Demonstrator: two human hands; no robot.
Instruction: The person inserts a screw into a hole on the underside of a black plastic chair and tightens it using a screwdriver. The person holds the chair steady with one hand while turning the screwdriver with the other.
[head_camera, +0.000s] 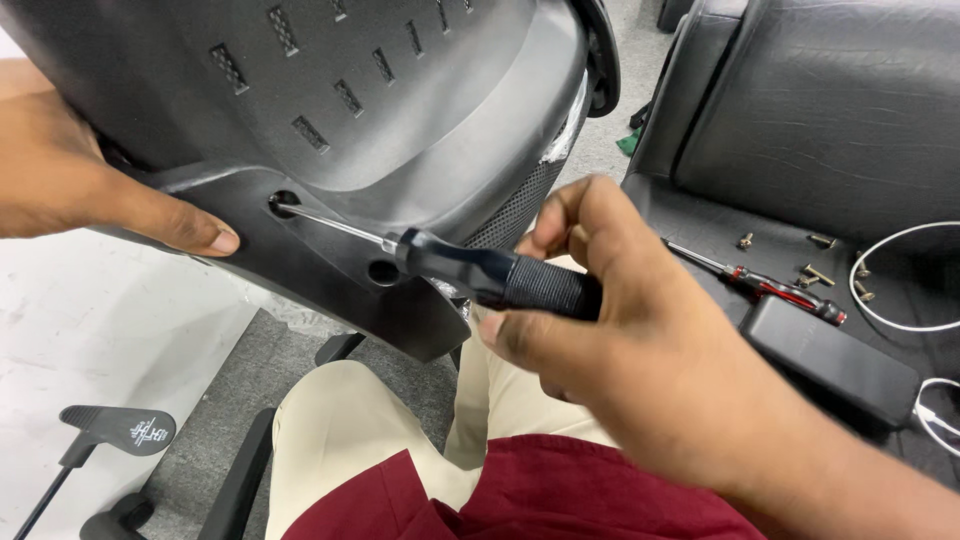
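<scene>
My right hand (640, 340) grips a screwdriver (480, 270) by its dark blue and black handle. Its metal shaft runs up and left, with the tip inside a round hole (284, 204) in a black plastic chair back (400, 110). A second, open hole (383, 271) lies just below the shaft. My left hand (90, 190) clasps the chair back's left edge, thumb pressed on the front face near the hole. The chair back rests tilted over my lap, above beige trousers and a maroon shirt.
A black padded seat (820, 110) stands at right. On it lie a red and black screwdriver (770, 288), several loose brass screws (818, 274), a black power bank (830, 360) and a white cable (900, 310). A black armrest part (120, 430) lies at lower left on white sheeting.
</scene>
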